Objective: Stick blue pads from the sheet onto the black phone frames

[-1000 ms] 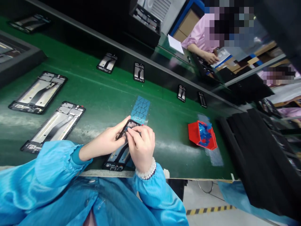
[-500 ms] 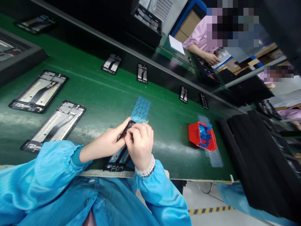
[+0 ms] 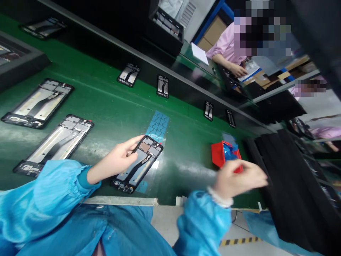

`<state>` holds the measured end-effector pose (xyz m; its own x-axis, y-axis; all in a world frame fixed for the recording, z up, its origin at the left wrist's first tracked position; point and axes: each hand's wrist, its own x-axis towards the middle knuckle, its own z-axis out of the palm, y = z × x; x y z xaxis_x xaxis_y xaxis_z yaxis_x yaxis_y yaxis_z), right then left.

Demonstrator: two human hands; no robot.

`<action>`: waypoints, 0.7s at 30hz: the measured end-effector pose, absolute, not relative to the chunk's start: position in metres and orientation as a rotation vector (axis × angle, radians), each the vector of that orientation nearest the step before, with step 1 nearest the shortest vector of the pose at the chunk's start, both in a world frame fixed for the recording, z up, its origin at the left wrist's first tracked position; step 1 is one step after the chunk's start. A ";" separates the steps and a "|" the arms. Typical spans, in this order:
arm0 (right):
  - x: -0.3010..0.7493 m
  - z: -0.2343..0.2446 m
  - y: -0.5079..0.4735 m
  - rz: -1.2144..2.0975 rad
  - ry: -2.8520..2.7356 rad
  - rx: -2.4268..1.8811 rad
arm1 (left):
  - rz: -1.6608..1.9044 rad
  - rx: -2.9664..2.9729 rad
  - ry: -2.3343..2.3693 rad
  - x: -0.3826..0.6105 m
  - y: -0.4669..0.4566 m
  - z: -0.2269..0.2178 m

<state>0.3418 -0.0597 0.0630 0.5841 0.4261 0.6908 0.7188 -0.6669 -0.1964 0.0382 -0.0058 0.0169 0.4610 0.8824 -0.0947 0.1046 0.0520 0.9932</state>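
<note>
My left hand (image 3: pixel 118 160) grips the upper left edge of a phone (image 3: pixel 141 165) whose back cover is off. Its inside faces up, showing grey shields, a copper-coloured patch and a black flex cable. Beneath and behind this phone lies a clear sheet of blue die-cut stickers (image 3: pixel 158 122). Out to the right, my right hand (image 3: pixel 239 179) is over the bench in front of a red bin (image 3: pixel 217 154) and partly covers it. Blue film scraps (image 3: pixel 229 152) fill the bin. Motion blurs the right hand's fingers, so whether they hold anything is unclear.
Two opened phones lie at left, a nearer one (image 3: pixel 57 142) and a farther one (image 3: pixel 39 103). Several more line the back of the green bench (image 3: pixel 106 106). A black tray (image 3: pixel 21 67) stands at far left, black stacked trays (image 3: pixel 290 177) at right. A co-worker (image 3: pixel 226 46) works beyond the rail.
My right hand has left the phone and swung right to the red bin. The phone's upper part is now uncovered, still in my left hand.
</note>
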 end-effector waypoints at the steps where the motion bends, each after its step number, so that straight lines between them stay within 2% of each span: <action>1: 0.376 0.070 -0.056 -0.859 -0.669 -2.494 | 0.762 1.386 0.941 0.039 -0.005 0.016; 4: 0.452 0.082 -0.047 -0.665 -0.568 -2.639 | 0.794 1.352 0.975 0.041 -0.002 0.015; 8: 0.475 0.081 -0.051 -0.377 -0.809 -2.683 | 0.779 1.345 1.114 0.044 0.002 0.015; 13: 0.401 0.074 -0.071 -0.387 -0.974 -2.351 | 0.813 1.344 1.197 0.043 0.003 0.021; 16: 0.315 0.059 -0.088 -0.182 -1.155 -2.182 | 0.918 1.287 1.183 0.044 0.002 0.020; 17: 0.285 0.052 -0.093 -0.012 -1.247 -2.108 | 0.941 1.246 1.168 0.044 0.001 0.020; 19: 0.231 0.036 -0.104 0.681 -1.354 -1.795 | 0.975 1.153 1.126 0.045 0.000 0.019; 21: 0.194 0.024 -0.112 1.222 -1.295 -1.584 | 0.976 1.094 1.074 0.044 0.000 0.020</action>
<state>0.1939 -0.1119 0.0243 0.0368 0.9760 -0.2147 0.2706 -0.2165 -0.9380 0.0441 0.0000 0.0201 0.2065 0.9634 -0.1711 -0.0784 0.1906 0.9785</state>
